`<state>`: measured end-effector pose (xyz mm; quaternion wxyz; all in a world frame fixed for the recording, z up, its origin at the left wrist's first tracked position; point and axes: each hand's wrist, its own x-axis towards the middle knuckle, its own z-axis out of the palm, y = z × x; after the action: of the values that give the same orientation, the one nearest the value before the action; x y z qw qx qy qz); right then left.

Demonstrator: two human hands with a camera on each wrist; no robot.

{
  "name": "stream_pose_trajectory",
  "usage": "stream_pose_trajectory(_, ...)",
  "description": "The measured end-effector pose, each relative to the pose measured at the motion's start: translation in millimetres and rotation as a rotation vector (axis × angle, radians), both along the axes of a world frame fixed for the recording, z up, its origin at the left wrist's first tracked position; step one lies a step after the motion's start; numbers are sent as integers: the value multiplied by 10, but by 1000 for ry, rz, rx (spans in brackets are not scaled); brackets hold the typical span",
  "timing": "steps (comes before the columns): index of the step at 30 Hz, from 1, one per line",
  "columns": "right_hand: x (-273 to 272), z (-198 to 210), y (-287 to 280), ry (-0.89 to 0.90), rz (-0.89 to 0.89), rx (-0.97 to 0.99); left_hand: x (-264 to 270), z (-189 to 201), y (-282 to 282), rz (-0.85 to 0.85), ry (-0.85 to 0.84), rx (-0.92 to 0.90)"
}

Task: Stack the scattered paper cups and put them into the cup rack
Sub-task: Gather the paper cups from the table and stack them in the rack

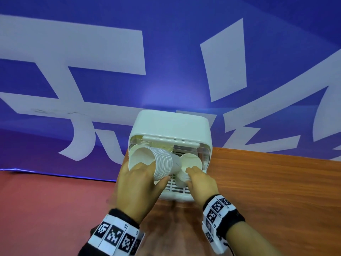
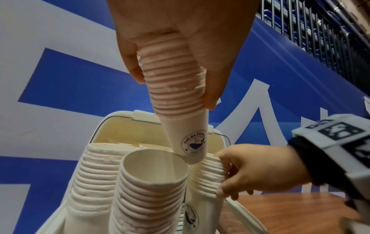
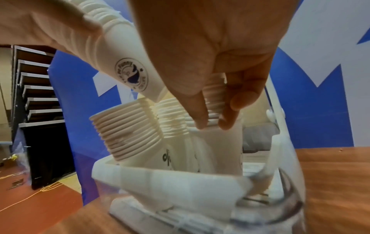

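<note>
Near the middle of the head view, the rack (image 1: 170, 126) is already loaded with several stacks. One stack (image 1: 164, 165) is gripped by the left hand (image 1: 137, 189), tilted, its foot over an upright stack's mouth, so not seated yet. Another stack (image 1: 184, 176) in the rack is pinched by the right hand (image 1: 200, 183). Pretty much the last bit, by the looks; no loose cups are seen.

— What is seen of the cups?
— A tilted stack of white paper cups (image 1: 162, 163), logo-printed, is held above the white cup rack (image 1: 204, 126).
— And the rack?
— Three more stacks (image 2: 148, 194) are stood inside, mouths up.
</note>
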<state>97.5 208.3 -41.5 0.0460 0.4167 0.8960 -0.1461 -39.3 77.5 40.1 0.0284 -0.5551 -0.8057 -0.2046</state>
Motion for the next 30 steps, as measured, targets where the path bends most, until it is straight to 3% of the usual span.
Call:
stream_pose_trajectory(6, -157, 21, 256, 38, -101, -7, 60, 8, 111, -135, 26, -22)
stream_pose_trajectory(11, -181, -39, 378, 61, -129, -80, 138, -16, 296, -300, 104, -242)
stream_pose_trajectory(17, -162, -40, 426, 271, -151, -145, 241, -114, 563, -358, 251, -471)
stream_pose_trajectory(21, -66, 33, 384, 318, -148, -259, 284, -161, 691, -353, 215, -470)
stream_pose_trajectory(23, -30, 44, 333, 488, -131, -313, 285, -166, 706, -357, 205, -466)
stream_pose_trajectory(30, 245, 62, 90, 693, -104, -260, 355, -283, 713, -438, 235, -594)
